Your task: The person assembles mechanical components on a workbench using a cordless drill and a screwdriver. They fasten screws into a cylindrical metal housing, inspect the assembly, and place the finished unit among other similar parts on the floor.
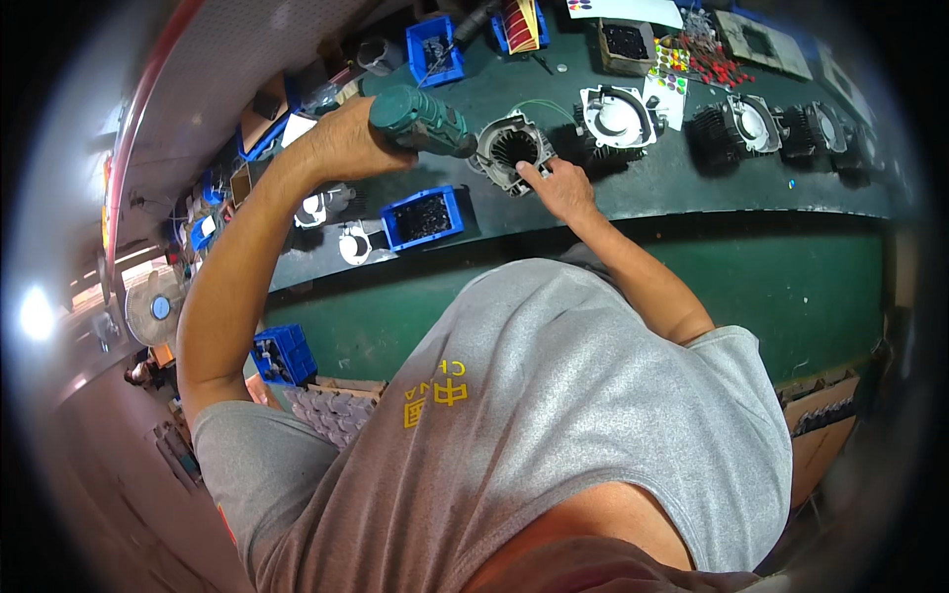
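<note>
My left hand [361, 143] is wrapped around a green power drill [420, 117], held level with its nose pointing right. The drill's front end reaches the left rim of a round, finned grey metal housing [535, 136]. Dark fins line the open inside of this housing, and thin green wires [542, 103] trail from behind it. On the housing's right side my right hand [567, 190] grips the edge, the thumb lying over the rim. Whether the drill's bit sits on a screw is too small to tell.
Finned units with white round centres, such as this one [615, 121], stand along the right of the green workbench [652, 188]. A blue bin of small black parts [390, 225] sits at the front left beside white-capped pieces [353, 245]. Farther back are blue bins [413, 42] and a box [627, 66].
</note>
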